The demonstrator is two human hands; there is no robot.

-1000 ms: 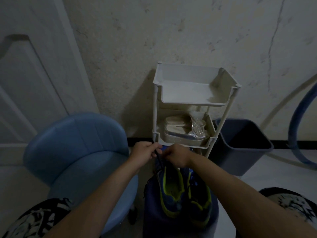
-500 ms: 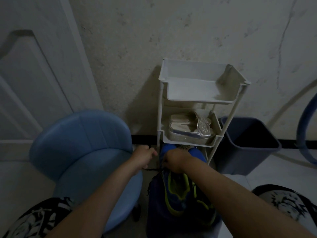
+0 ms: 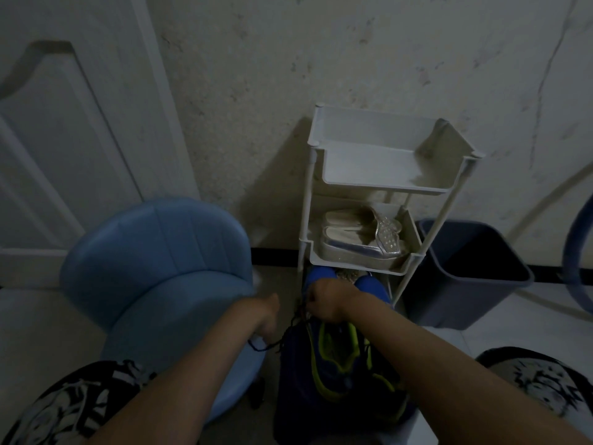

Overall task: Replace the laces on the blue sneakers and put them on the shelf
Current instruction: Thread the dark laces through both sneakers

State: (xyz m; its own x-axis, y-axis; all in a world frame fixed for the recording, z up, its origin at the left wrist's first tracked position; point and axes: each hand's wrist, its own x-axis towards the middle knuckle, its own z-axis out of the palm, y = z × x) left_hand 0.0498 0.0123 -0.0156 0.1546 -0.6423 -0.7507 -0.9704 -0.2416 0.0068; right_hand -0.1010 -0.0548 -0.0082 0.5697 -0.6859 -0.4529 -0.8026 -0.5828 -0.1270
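While a dark shoelace [image 3: 268,343] is held out to the side in the curled fingers of the left hand [image 3: 264,317], which is blurred, a pair of blue fabric sneakers with yellow-green lining [image 3: 337,358] is gripped near its toe end by the right hand [image 3: 324,300], fingers closed at the lacing. Whether lace or upper is pinched there cannot be told. The sneakers are set side by side on a dark blue support between the knees, toes pointed at a white plastic three-tier shelf [image 3: 390,184]. Silver sandals [image 3: 362,236] are kept on its middle tier; the top tier is seen bare. Lacing appears to be the step in hand, with shelving not yet reached. Next, the lace would need to be guided through an eyelet while the shoe is steadied.
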